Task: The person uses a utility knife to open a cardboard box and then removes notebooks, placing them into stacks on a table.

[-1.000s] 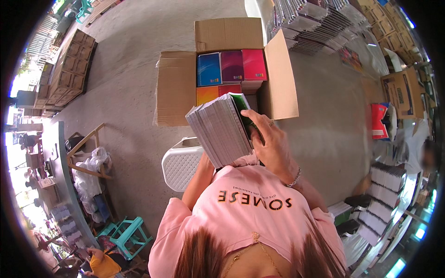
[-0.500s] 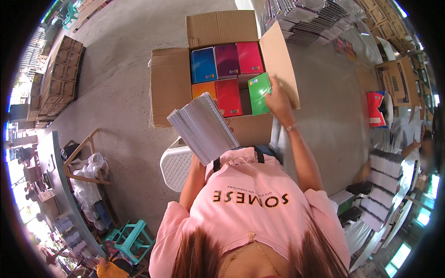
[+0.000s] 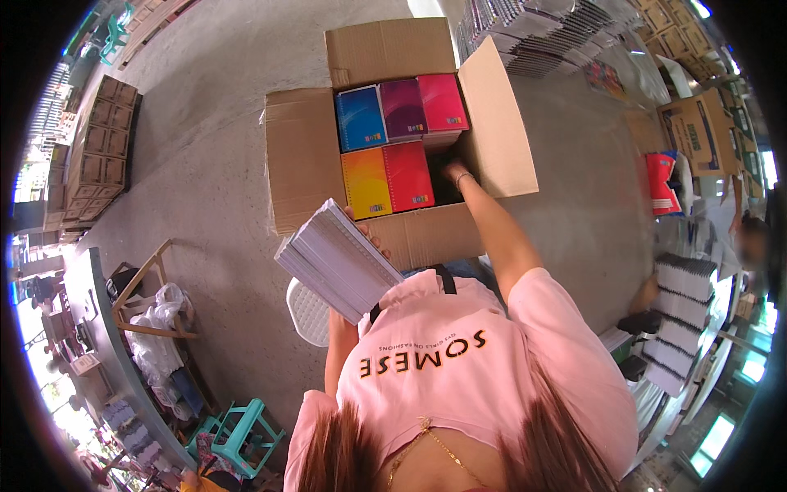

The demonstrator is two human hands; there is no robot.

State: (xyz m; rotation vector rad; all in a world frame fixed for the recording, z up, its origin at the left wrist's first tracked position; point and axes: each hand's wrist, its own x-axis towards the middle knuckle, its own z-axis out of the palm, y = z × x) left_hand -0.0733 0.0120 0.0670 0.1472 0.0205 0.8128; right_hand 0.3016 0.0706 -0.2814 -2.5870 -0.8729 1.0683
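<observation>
An open cardboard box [image 3: 302,160] stands in front of me. Inside it are stacks of spiral notebooks: a blue notebook [image 3: 361,119], a purple notebook [image 3: 402,109], a pink notebook [image 3: 441,102], a yellow notebook [image 3: 366,180] and a red notebook [image 3: 408,176]. My right hand [image 3: 454,170] reaches down into the dark gap at the box's near right corner. Its fingers are hidden there, as is anything in them. Against my body, my left hand [image 3: 370,236] is closed round a thick stack of notebooks [image 3: 340,261], page edges upward.
A white plastic stool [image 3: 307,316] stands at the box's near left. Wrapped notebook piles [image 3: 541,37] lie beyond the box at right. Piled cartons [image 3: 98,152] stand far left, a teal stool [image 3: 246,435] lower left. More notebook stacks [image 3: 676,320] sit at right near another person.
My right hand has gone down into the box's near right gap, and the green notebook it held is out of sight. The stack in my left hand has shifted left and nearer me.
</observation>
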